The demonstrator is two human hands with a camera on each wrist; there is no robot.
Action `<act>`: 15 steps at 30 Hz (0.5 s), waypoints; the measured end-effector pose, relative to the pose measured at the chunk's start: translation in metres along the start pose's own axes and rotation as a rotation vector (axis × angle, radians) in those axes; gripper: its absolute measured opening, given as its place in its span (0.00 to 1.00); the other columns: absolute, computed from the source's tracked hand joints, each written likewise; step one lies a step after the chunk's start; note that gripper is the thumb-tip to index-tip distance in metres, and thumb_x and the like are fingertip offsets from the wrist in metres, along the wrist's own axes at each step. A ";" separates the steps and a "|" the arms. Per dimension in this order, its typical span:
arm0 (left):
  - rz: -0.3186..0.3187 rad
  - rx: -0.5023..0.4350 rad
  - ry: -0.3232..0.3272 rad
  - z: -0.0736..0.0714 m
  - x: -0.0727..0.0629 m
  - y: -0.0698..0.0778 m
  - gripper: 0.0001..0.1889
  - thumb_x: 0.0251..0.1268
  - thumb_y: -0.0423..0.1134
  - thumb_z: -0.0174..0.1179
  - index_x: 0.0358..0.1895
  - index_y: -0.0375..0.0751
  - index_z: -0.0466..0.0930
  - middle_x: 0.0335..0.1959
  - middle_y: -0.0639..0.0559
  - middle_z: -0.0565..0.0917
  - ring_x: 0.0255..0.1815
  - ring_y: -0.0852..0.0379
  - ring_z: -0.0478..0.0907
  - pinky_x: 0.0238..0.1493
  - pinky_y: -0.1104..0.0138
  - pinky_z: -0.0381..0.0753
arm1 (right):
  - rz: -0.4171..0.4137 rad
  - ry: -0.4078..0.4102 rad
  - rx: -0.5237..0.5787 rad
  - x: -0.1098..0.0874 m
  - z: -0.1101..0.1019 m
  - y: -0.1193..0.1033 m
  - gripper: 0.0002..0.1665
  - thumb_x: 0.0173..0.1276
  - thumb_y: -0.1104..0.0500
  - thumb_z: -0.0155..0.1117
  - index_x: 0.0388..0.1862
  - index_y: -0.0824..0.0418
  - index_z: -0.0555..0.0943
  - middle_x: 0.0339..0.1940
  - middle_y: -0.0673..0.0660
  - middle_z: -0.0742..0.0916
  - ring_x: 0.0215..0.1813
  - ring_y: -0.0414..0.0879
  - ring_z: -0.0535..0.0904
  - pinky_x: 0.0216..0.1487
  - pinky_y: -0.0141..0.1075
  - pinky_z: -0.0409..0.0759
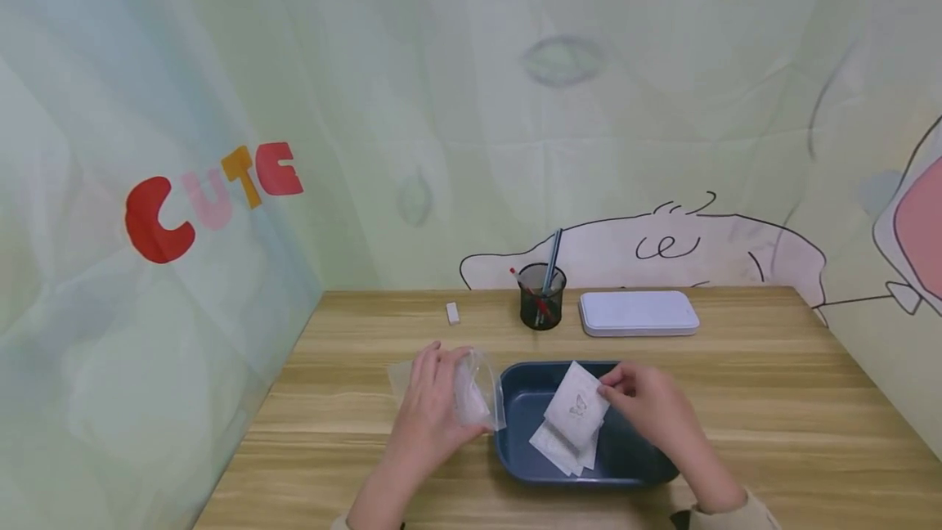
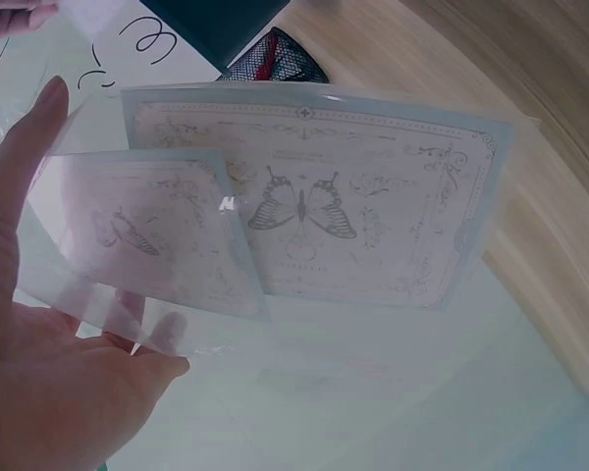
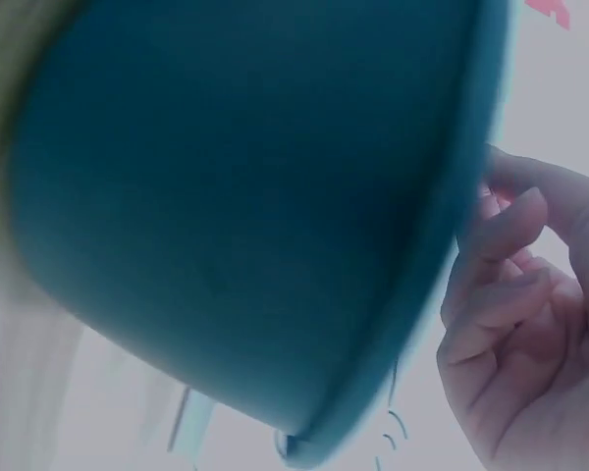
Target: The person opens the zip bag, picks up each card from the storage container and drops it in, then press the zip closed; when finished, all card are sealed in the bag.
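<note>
My left hand [image 1: 430, 407] grips a clear plastic bag [image 1: 486, 375] beside the left end of a dark blue tray [image 1: 518, 411]. In the left wrist view, pale cards or packets [image 2: 373, 235] printed with butterflies and ornate borders show inside the bag. Over the tray, my right hand [image 1: 651, 403] pinches the right corner of a white packet [image 1: 577, 403] with a butterfly on it. Beneath it, more white packets [image 1: 555, 448] overlap on the tray's floor. The tray's outer wall fills much of the right wrist view and hides the right fingertips there.
Behind the tray stand a black mesh pen cup [image 1: 540, 301] with pens in it and a white flat case [image 1: 639, 313]. A small white eraser-like block [image 1: 452, 314] lies to the left of the cup. A printed cloth backdrop [image 1: 412, 145] rises at the table's back and sides.
</note>
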State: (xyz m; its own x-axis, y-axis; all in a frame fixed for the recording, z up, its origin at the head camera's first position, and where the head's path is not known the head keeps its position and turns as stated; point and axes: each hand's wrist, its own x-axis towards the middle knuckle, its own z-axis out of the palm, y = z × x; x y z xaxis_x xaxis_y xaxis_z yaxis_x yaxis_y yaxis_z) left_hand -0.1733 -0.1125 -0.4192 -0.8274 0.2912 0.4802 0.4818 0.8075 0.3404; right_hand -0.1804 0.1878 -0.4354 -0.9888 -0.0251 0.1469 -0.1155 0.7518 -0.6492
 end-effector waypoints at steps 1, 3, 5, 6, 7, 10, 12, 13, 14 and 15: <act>0.002 0.002 0.000 0.000 0.000 0.000 0.54 0.20 0.47 0.84 0.62 0.42 0.66 0.59 0.39 0.70 0.67 0.41 0.58 0.65 0.49 0.65 | 0.001 0.012 -0.004 0.000 -0.002 -0.002 0.03 0.61 0.58 0.71 0.31 0.55 0.84 0.21 0.46 0.80 0.27 0.43 0.73 0.28 0.36 0.74; 0.007 0.004 0.003 0.001 0.000 -0.001 0.54 0.19 0.47 0.84 0.62 0.42 0.67 0.58 0.40 0.70 0.67 0.42 0.58 0.65 0.49 0.65 | 0.001 0.033 -0.006 -0.001 -0.005 -0.006 0.03 0.61 0.57 0.70 0.31 0.55 0.84 0.22 0.46 0.81 0.28 0.44 0.74 0.30 0.36 0.75; 0.010 0.005 0.006 0.001 0.000 -0.001 0.54 0.19 0.47 0.84 0.62 0.42 0.66 0.58 0.40 0.70 0.67 0.42 0.58 0.65 0.49 0.65 | 0.003 0.052 0.007 -0.003 -0.008 -0.010 0.03 0.61 0.57 0.70 0.31 0.55 0.84 0.23 0.46 0.82 0.29 0.43 0.76 0.31 0.37 0.77; 0.012 0.007 0.008 0.001 0.000 -0.001 0.54 0.19 0.47 0.84 0.62 0.42 0.66 0.58 0.40 0.70 0.67 0.42 0.58 0.65 0.49 0.65 | 0.003 0.060 0.023 -0.004 -0.009 -0.011 0.03 0.61 0.57 0.70 0.31 0.55 0.84 0.24 0.46 0.83 0.30 0.43 0.77 0.32 0.36 0.78; 0.013 0.008 0.010 0.001 0.000 -0.001 0.54 0.19 0.47 0.84 0.62 0.42 0.66 0.58 0.40 0.70 0.67 0.42 0.58 0.65 0.49 0.65 | 0.002 0.070 0.043 -0.004 -0.010 -0.013 0.04 0.61 0.57 0.70 0.32 0.55 0.84 0.25 0.46 0.84 0.30 0.42 0.78 0.32 0.36 0.79; 0.017 0.009 0.017 0.001 0.001 -0.002 0.54 0.19 0.48 0.84 0.62 0.42 0.67 0.57 0.41 0.70 0.67 0.42 0.59 0.65 0.49 0.66 | 0.003 0.101 0.126 -0.007 -0.013 -0.017 0.05 0.61 0.58 0.71 0.32 0.57 0.84 0.27 0.48 0.86 0.28 0.42 0.78 0.29 0.33 0.79; 0.021 0.011 0.021 0.001 0.001 -0.002 0.54 0.19 0.48 0.84 0.62 0.42 0.67 0.56 0.41 0.70 0.67 0.42 0.59 0.65 0.49 0.65 | 0.002 0.125 0.199 -0.009 -0.016 -0.020 0.06 0.60 0.58 0.71 0.33 0.59 0.84 0.27 0.49 0.87 0.26 0.43 0.77 0.25 0.31 0.77; 0.023 0.011 0.022 0.001 0.001 -0.002 0.54 0.19 0.48 0.84 0.62 0.42 0.67 0.56 0.41 0.70 0.67 0.42 0.59 0.65 0.49 0.65 | 0.001 0.137 0.232 -0.010 -0.017 -0.022 0.07 0.60 0.59 0.72 0.33 0.60 0.84 0.26 0.50 0.87 0.25 0.43 0.76 0.24 0.31 0.76; 0.024 0.011 0.023 0.001 0.001 -0.002 0.54 0.19 0.48 0.84 0.62 0.42 0.67 0.56 0.41 0.71 0.67 0.41 0.59 0.65 0.49 0.65 | 0.001 0.147 0.264 -0.010 -0.018 -0.024 0.07 0.60 0.59 0.72 0.33 0.61 0.84 0.26 0.51 0.87 0.24 0.43 0.76 0.23 0.30 0.75; 0.025 0.012 0.023 0.001 0.002 -0.002 0.54 0.19 0.48 0.84 0.62 0.42 0.67 0.56 0.40 0.71 0.67 0.41 0.59 0.65 0.49 0.65 | 0.002 0.155 0.298 -0.011 -0.018 -0.026 0.07 0.59 0.59 0.72 0.33 0.61 0.84 0.26 0.51 0.87 0.24 0.43 0.76 0.23 0.30 0.75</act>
State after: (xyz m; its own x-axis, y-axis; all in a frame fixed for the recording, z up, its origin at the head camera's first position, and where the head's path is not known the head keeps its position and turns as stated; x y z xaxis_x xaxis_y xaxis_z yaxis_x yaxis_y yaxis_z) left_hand -0.1759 -0.1130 -0.4202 -0.8085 0.2993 0.5068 0.4982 0.8063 0.3187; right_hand -0.1645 0.1810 -0.4066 -0.9656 0.0941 0.2423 -0.1585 0.5256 -0.8358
